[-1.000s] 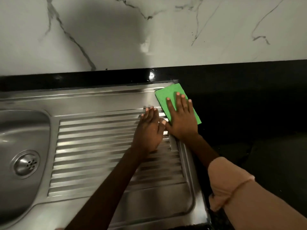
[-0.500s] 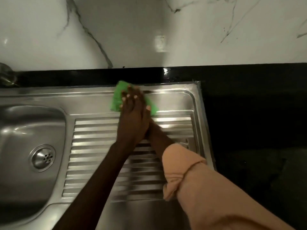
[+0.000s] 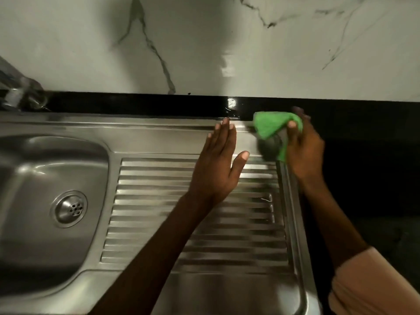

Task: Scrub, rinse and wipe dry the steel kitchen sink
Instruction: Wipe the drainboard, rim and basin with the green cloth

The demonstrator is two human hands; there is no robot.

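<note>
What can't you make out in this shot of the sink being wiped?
- Tap, head view: blurred and cut off by the left edge.
- Green cloth: bunched in the right hand, partly hidden by its fingers.
- Sink basin: cut off at the left edge.
- Whether the left hand touches the steel: unclear.

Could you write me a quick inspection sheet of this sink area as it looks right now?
Surface: steel sink with ribbed drainboard, basin and drain at left.
Job's things: green cloth, bunched, at the drainboard's far right corner.
Clutter: nothing seen.
Hands: right hand grips the cloth; left hand open, fingers straight, over the drainboard.
Cables: nothing seen.
Surroundings: black counter, white marble wall, blurred tap at far left.
</note>
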